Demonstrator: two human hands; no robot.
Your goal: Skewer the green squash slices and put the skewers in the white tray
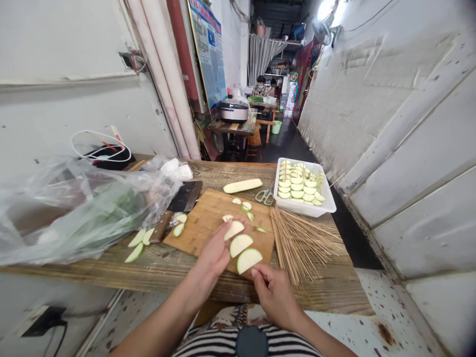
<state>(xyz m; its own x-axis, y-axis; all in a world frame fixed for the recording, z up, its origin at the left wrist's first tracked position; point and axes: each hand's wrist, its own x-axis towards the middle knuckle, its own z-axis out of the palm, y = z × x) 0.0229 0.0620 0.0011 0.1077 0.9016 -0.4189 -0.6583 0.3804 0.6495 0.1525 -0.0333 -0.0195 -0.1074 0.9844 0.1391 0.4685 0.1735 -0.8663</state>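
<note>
Three pale half-round zucchini slices with green skin line up above the cutting board (203, 223), apparently on one skewer whose stick I cannot make out. My left hand (213, 253) has its fingers around the farthest slice (235, 230). Behind it come the middle slice (241, 245) and the nearest slice (249, 260). At the near end, my right hand (275, 292) is closed in a pinch beside the nearest slice, where the skewer's end is hidden by the fingers. Small zucchini offcuts (246, 206) lie on the board.
A white tray (329, 203) of skewered slices stands right, with bamboo skewers (301, 243) spread before it. Scissors (265, 197) and a peeled zucchini piece (242, 186) lie behind the board. A cleaver (182, 198), loose slices (136, 252) and a plastic bag (85, 213) are left. Someone sits far back.
</note>
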